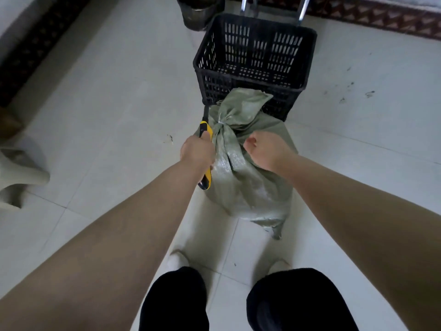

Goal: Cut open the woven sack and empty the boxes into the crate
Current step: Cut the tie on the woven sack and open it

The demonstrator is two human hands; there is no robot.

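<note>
A grey-green woven sack (248, 185) lies on the tiled floor in front of me, its neck tied shut with a white string (220, 120). My left hand (196, 151) grips a yellow and black utility knife (206, 139), whose blade end points away from me beside the tied neck. My right hand (263, 149) rests on the sack just right of the neck, fingers curled into the fabric. Just beyond the sack stands an empty black slatted plastic crate (255, 58). No boxes are visible; the sack hides its contents.
A dark bucket (200, 10) stands behind the crate on the left, and metal legs (303, 8) rise behind it. A pale plastic stool (16, 173) is at the far left. My knees in black trousers (296, 299) fill the bottom edge.
</note>
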